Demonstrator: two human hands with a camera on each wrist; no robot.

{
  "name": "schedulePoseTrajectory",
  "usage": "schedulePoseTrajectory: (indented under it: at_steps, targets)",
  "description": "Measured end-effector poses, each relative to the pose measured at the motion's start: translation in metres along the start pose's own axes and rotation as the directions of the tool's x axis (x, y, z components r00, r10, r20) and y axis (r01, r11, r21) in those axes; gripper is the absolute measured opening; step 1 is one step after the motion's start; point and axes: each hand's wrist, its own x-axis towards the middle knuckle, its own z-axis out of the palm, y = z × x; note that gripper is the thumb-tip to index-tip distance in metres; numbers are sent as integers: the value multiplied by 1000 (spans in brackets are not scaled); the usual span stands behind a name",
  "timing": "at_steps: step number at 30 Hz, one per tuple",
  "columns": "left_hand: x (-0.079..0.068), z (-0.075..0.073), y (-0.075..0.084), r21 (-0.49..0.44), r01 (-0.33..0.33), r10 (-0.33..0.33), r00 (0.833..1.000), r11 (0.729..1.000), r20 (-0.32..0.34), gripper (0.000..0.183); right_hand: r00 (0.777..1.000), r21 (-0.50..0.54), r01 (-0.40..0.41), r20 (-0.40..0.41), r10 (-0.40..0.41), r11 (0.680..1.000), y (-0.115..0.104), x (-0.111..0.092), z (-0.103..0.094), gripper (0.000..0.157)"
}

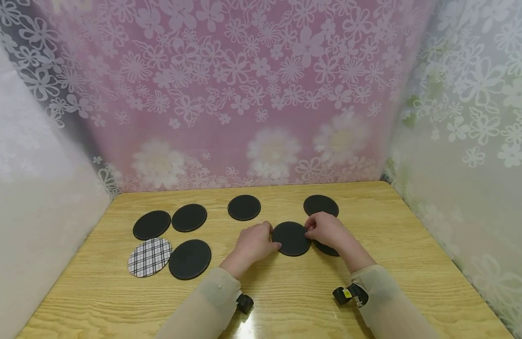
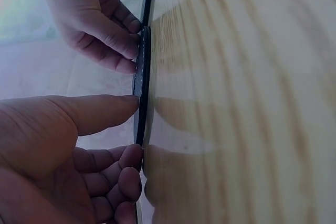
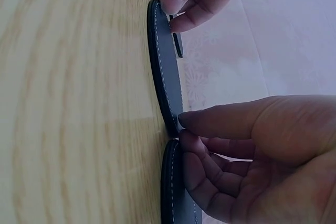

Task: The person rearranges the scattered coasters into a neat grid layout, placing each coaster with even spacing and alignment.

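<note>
– How far along?

– Partway, at a guess. Holding one held blk disc btwn both hands: pinched at near rim by L hand, at opp. rim by R hand.

– Done?

– Prob. laid out, flat on table: plaid disc + three blk discs, well left of L hand; lone blk disc, beyond L hand; far blk disc, just past R hand; part-hidden blk disc, under R wrist.

– Left?

– Prob. placing + releasing held blk disc. Can't tell re: flipping any to match plaid disc.
</note>
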Motion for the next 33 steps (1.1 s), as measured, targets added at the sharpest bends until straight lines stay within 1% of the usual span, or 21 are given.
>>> schedulePoseTrajectory:
  at_steps: [6,12,16,21,33]
  targets:
    - [1,1,1,5,-4,4,1000,1000,-6,40,1000,0,7,-3,-7,1000,0,1,1,17]
    - [2,4,0,-2,-7,7,1000,1000,-7,38,1000,-9,-6,8,6,1000,-1,1,1,19]
    - [3,4,0,-13,-11,11,1000,1000,-6,36,1000,-11,1,3,-1,1000,0,2,1,20]
    - [4,4,1,-27,-8,8,1000,1000,-5,34,1000,-6,6,3,-6,1000,0,1,1,21]
    - [3,2,3,-33,-1,2,1000,999,2,33,1000,-17,1,7,-1,1000,-1,1,1,21]
